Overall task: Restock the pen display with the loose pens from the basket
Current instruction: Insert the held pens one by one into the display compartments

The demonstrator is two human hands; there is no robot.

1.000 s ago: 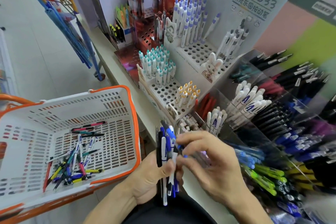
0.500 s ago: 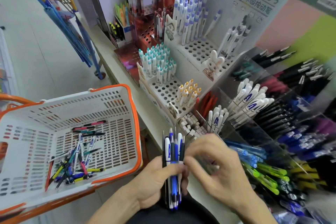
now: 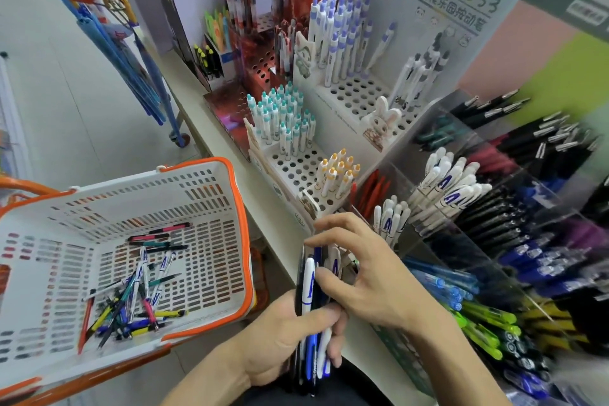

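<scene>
Sorting a handful before slotting, by the look of it; next, singling out one pen and matching it to its compartment in the pen display (image 3: 494, 208). Left hand (image 3: 280, 343) wrapped round a bundle of pens (image 3: 309, 290); right hand (image 3: 362, 270) curled, fingertips picking at the bundle's top; more loose pens (image 3: 138, 300) lying in the basket (image 3: 230, 208) beside the table (image 3: 211, 128).

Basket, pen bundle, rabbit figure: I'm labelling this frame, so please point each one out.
basket (image 3: 238, 208): head view, orange rim at its right edge.
pen bundle (image 3: 309, 287): head view, white barrel of the front pen.
rabbit figure (image 3: 379, 119): head view, its face.
</scene>
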